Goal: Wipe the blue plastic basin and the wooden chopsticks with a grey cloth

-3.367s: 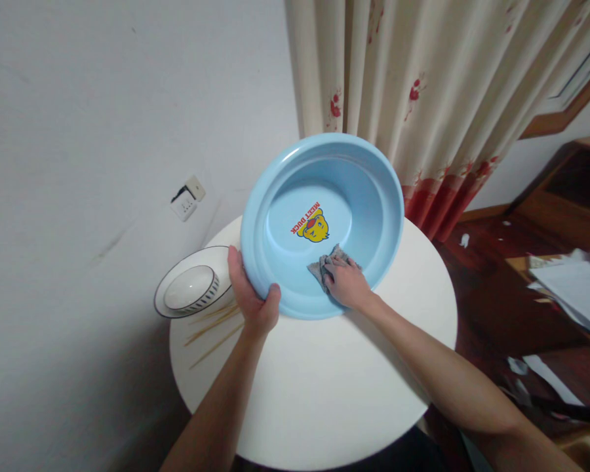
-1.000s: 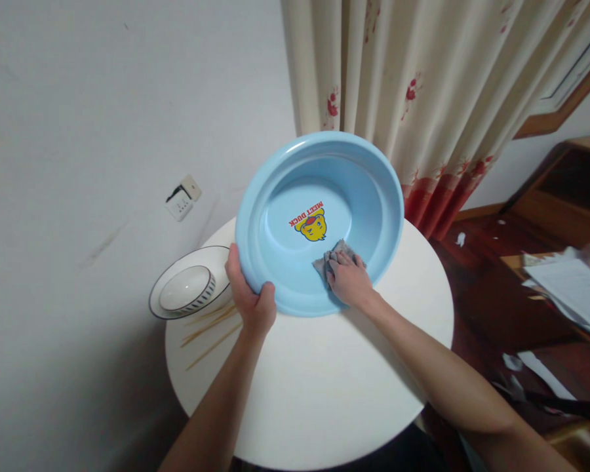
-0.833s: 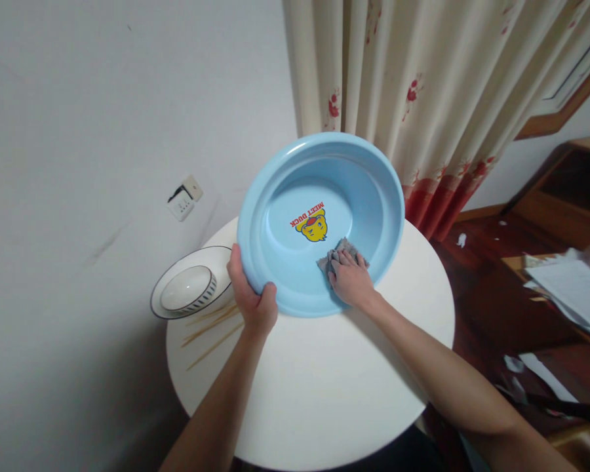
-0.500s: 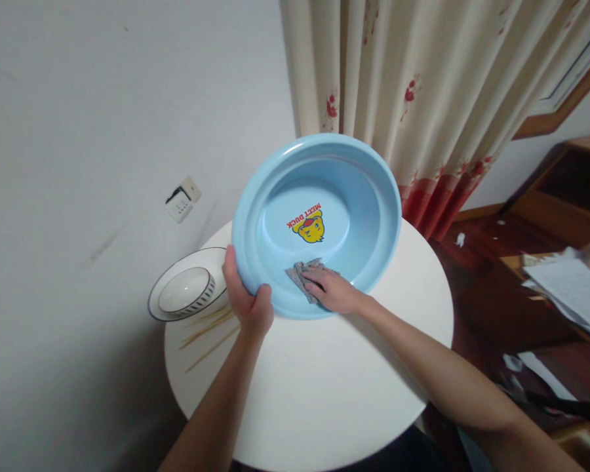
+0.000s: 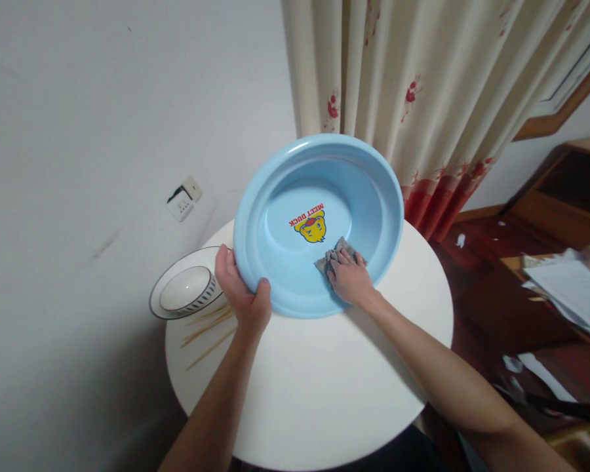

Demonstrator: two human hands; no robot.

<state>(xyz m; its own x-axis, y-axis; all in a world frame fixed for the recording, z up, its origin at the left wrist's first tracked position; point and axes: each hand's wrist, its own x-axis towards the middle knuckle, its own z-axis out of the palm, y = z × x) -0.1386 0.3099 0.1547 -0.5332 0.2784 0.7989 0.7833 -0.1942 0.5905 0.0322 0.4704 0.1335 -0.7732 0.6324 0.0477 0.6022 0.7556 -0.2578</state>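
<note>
A light blue plastic basin is tilted toward me above the round white table, its printed duck picture upside down on the bottom. My left hand grips the basin's left rim, thumb on the near side and fingers round the outside. Inside the basin, my right hand presses a crumpled grey cloth against the lower right wall. Its fingers lie over the cloth.
Left of the basin, a white bowl sits on a dark-rimmed plate. Several chopsticks lie beside them. A wall socket is at the left, a curtain behind, and papers at the right.
My right hand has slid the cloth rightward along the basin's inner wall. The fingers of my left hand have shifted slightly outward at the rim; the basin has barely moved.
</note>
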